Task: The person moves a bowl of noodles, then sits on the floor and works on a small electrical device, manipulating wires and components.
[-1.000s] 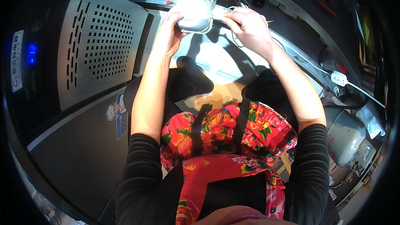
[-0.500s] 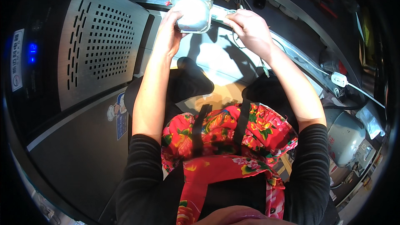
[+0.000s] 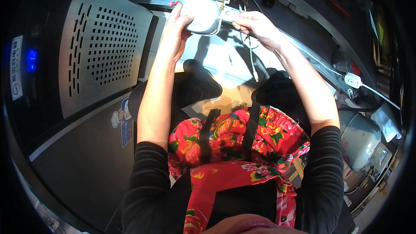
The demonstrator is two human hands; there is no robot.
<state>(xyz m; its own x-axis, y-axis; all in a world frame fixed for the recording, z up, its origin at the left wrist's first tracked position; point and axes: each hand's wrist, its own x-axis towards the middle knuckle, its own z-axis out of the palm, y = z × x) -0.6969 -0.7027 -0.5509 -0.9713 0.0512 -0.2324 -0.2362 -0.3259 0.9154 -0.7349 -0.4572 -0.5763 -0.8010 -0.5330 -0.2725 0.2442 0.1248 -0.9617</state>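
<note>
My left hand (image 3: 176, 32) is closed around the left side of a white rounded plastic housing (image 3: 203, 16), its thumb on the front. The housing is tilted, with a flat pale rim along the top and a small red part at its left corner. Strong light washes out its surface. At its right side my right hand (image 3: 260, 27) pinches a small pale flat piece (image 3: 228, 16) that touches the housing; its exact kind cannot be told. A thin cord (image 3: 251, 58) with a light-coloured plug end hangs below the right hand.
A steel appliance with a perforated panel (image 3: 115, 45) stands at the left. Along the right run a dark shelf and a white cable with an inline box (image 3: 352, 80). A grey tank-like machine (image 3: 359, 141) sits at lower right. A red floral apron (image 3: 234, 147) covers my lap.
The housing has turned slightly and shifted a little right, showing more of its top rim. My right hand has moved slightly down and left, and the hanging cord has swung left.
</note>
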